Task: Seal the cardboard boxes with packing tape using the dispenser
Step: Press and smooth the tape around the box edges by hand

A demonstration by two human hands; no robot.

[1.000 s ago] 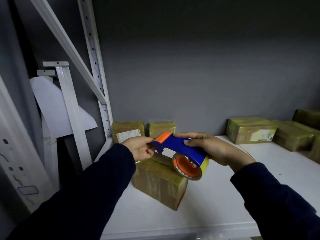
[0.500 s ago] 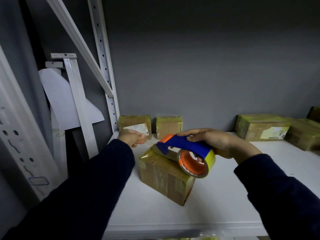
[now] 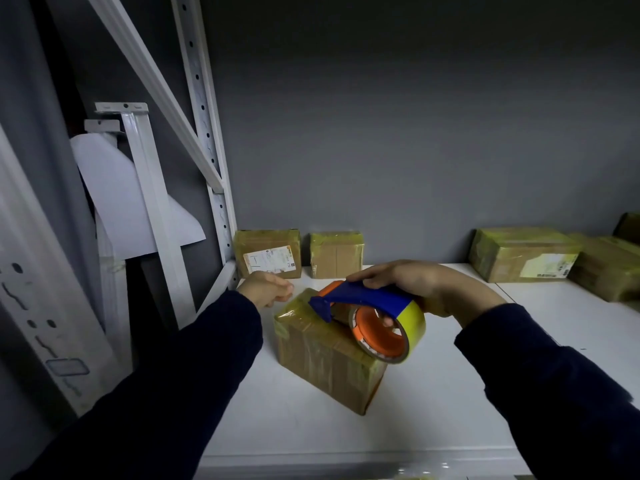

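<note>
A taped cardboard box stands on the white shelf in front of me. My right hand grips the blue and orange tape dispenser with its yellow tape roll. The dispenser's front end sits over the box's top. My left hand hovers just left of the box's far corner, fingers loosely curled, holding nothing that I can see.
Two taped boxes stand against the grey back wall, and more boxes line the back right. White shelf uprights and a diagonal brace rise on the left.
My left hand has let go of the dispenser's front and moved left and back beside the box. The dispenser has come down onto the box's top.
</note>
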